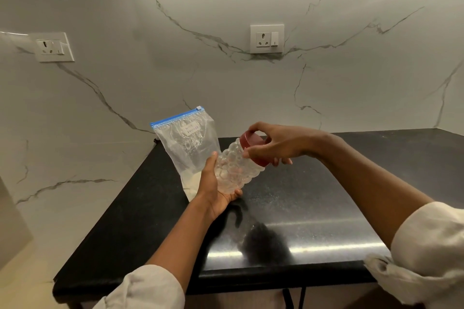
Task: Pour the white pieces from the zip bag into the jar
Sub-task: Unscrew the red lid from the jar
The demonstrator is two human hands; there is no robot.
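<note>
A clear bubble-textured plastic jar (232, 167) is held tilted above the black counter, its top pointing up and to the right. My left hand (214, 189) grips its lower body from underneath. My right hand (273, 144) wraps its fingers around the jar's dark red lid (252, 145), which sits on the jar's mouth. Behind the jar a clear zip bag (185, 143) with a blue zip strip and a white label stands upright on the counter, its zip shut. White pieces (192, 187) fill the bag's bottom, partly hidden by my left hand.
The black speckled counter (313, 208) runs right to a corner and ends at its front edge near me. A marble wall rises behind it, with one socket (267, 39) above the counter and another socket (51, 47) on the left wall.
</note>
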